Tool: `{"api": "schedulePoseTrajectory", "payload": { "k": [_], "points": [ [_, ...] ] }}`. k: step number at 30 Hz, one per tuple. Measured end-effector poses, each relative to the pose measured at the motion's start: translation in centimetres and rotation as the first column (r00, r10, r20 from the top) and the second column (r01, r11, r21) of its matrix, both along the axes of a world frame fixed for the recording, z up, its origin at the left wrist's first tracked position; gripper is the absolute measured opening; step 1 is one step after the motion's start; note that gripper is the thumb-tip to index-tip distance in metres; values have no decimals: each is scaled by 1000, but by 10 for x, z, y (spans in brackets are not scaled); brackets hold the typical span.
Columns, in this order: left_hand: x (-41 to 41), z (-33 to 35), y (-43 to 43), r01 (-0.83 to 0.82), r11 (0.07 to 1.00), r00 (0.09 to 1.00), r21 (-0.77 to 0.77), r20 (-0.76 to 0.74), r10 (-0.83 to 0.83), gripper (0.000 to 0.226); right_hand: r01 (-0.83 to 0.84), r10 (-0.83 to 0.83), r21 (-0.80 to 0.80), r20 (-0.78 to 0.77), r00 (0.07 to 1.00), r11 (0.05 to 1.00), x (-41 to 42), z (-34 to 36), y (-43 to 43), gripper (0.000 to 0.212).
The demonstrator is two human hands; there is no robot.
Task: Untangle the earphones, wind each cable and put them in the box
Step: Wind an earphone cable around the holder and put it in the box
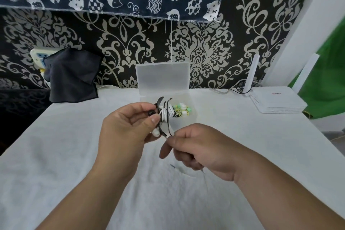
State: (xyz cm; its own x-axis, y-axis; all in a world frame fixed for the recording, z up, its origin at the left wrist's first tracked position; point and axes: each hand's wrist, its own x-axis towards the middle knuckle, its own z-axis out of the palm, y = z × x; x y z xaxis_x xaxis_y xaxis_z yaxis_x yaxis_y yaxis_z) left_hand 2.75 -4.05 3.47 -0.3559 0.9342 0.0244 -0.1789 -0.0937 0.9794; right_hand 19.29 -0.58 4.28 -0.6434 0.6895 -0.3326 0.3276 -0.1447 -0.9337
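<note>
Left hand [128, 125] pinches a black winder [162, 103], with white earphone cable [164, 115] wrapped round its middle, held above the table [74, 145] just in front of the open translucent box [183, 124]. Right hand [201, 147], fingers curled, pinches the winder's lower tip; its palm is hidden. Green-and-yellow earphones [182, 111] lie in the box, partly masked by the winder. The lid [162, 78] stands upright. Open cloth extends either side, with a router [278, 101] well apart at right and a dark cloth [71, 76] at the left rear edge.

Frosted translucent plastic box [183, 115]; matt white cloth [74, 155].
</note>
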Motion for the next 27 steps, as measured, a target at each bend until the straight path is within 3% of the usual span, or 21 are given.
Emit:
{"api": "schedulePoseTrajectory", "payload": {
  "k": [6,10,13,17,20,23,27],
  "points": [
    [-3,0,1,-36,999,997,-18,-64,35,18,-44,47,77,-37,998,996,9,9,3,27],
    [-1,-6,1,-109,994,917,21,-383,109,27,-99,114,137,-112,987,986,13,18,0,22],
    [2,-7,0,-60,998,855,13,-516,58,32,50,-4,251,-181,984,967,15,24,4,21],
    [3,-5,-1,86,995,936,-56,-337,-100,33,320,-312,529,-107,944,786,31,29,17,24],
    [6,1,-4,229,971,958,-75,-162,-238,28,412,-421,587,-130,898,697,37,25,24,16],
    [12,7,-8,350,935,935,-58,-35,-352,15,478,-458,497,-172,872,724,34,13,28,13],
    [13,7,-8,374,927,923,2,99,-373,18,459,-449,296,-107,887,838,26,-4,30,22]
  ]
}}
